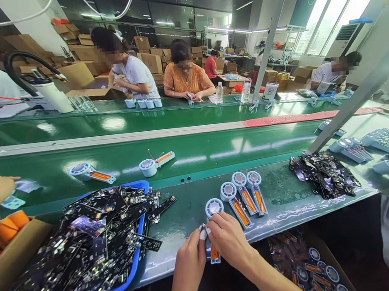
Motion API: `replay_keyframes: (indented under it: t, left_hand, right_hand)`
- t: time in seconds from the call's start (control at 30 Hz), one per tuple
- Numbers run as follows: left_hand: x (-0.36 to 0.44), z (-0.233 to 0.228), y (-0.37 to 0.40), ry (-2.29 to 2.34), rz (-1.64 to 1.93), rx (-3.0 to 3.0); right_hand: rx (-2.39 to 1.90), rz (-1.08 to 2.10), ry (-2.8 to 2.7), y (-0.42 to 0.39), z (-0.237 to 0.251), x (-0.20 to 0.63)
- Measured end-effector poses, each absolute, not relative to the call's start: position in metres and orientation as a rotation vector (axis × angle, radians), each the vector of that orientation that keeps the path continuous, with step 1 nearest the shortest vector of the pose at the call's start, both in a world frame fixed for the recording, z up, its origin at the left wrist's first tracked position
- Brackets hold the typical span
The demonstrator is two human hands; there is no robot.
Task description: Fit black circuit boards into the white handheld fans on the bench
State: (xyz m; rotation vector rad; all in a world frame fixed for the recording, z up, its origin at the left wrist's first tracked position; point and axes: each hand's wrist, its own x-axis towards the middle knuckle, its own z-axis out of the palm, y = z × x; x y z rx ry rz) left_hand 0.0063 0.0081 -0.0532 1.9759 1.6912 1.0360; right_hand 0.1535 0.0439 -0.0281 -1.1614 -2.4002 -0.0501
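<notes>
Both hands pinch one lamp unit (213, 227) at near worktop (283, 196) edge: left hand (189, 262), right hand (229, 240). Best kept flat, fingertips off the orange strip.

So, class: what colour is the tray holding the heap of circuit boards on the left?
Blue. The tray shows best in the head view, its rim curving around the black circuit boards.

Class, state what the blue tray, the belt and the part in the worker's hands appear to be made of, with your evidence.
Blue tray: likely plastic, smooth moulded rim.
Belt: probably rubbery or PVC, glossy green with reflections.
Part at left hand and right hand: apparently pale plastic.
</notes>
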Motion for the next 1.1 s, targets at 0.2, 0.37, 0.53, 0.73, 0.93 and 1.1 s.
replay_keyframes:
  t: [0.2,0.37,0.53,0.73,0.93,1.1]
  left_hand:
    - [-0.006,-0.055,0.010,1.587,0.913,2.163]
    - [-0.017,-0.046,0.019,1.402,0.903,2.083]
    - [-0.020,-0.039,0.026,1.334,0.803,2.030]
    - [-0.015,-0.042,0.019,1.421,0.790,1.829]
    - [-0.009,-0.054,0.000,1.622,0.860,1.546]
    - [-0.005,-0.052,-0.004,1.626,0.963,1.410]
  right_hand:
    - [-1.177,0.105,-2.440,0.045,-0.021,0.157]
    - [-1.114,0.374,-2.444,0.056,-0.010,0.169]
    - [-0.949,0.588,-2.439,0.064,-0.012,0.176]
    - [-1.074,0.833,-2.104,0.062,-0.007,0.188]
    - [-1.290,1.020,-2.137,0.038,0.006,0.209]
    - [-1.300,1.165,-2.088,0.024,-0.002,0.201]
